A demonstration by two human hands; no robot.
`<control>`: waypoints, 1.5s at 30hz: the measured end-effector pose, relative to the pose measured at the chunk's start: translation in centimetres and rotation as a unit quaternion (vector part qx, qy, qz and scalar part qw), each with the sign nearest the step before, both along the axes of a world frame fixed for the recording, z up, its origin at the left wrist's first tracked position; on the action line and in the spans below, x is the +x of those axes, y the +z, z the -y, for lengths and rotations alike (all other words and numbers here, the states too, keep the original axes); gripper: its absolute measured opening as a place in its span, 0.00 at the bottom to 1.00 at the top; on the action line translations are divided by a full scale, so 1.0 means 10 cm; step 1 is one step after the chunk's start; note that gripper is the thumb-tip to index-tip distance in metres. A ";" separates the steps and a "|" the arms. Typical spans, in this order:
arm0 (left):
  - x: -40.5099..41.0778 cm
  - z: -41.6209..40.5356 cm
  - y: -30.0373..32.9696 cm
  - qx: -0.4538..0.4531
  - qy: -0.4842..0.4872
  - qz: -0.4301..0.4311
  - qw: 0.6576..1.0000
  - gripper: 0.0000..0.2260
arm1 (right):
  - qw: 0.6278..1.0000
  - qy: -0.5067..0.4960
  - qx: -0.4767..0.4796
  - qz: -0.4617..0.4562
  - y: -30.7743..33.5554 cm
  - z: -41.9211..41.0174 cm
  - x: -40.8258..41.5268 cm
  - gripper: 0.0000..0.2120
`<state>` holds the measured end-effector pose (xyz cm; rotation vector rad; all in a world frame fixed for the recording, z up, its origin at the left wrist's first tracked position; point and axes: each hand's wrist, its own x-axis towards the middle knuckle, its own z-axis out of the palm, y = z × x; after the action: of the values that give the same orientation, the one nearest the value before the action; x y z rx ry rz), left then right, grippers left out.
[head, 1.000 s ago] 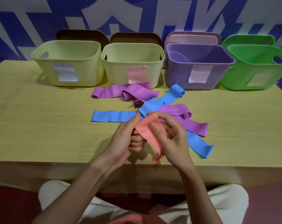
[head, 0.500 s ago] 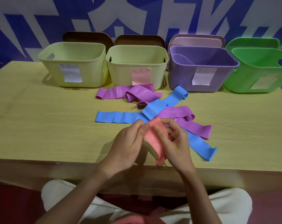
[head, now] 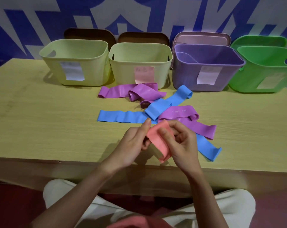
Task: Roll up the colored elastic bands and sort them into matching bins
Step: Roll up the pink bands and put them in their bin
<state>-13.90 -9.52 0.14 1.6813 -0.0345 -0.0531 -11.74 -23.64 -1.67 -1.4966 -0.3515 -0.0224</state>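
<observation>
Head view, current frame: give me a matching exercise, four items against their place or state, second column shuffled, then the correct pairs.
Items
1. salmon band
2. long blue band
3. purple bin
4. green bin

Places or states
A. last in the row of bins, on the person's right
B. held in the grip of both hands, left hand and right hand, above the table's near edge
C. lying flat on the table, left end free
D. second from the right in the row, white label on its front

Pairs: 1-B, 2-C, 3-D, 4-A
</observation>
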 end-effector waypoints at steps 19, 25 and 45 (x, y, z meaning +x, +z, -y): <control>-0.11 0.02 0.09 -0.192 -0.004 -0.042 0.980 0.16 | 0.997 0.061 0.053 0.017 0.08 0.00 0.00 0.09; -0.08 0.02 0.04 -0.047 0.023 -0.023 0.998 0.22 | 0.999 0.019 0.039 -0.001 0.05 -0.05 0.00 0.03; -0.04 -0.04 -0.03 -0.155 0.022 0.007 0.988 0.19 | 0.998 0.053 0.027 0.017 0.03 -0.03 0.09 0.17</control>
<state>-14.33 -9.10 -0.15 1.3713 -0.0150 -0.0028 -10.86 -23.38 -1.37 -1.4231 -0.4551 0.0268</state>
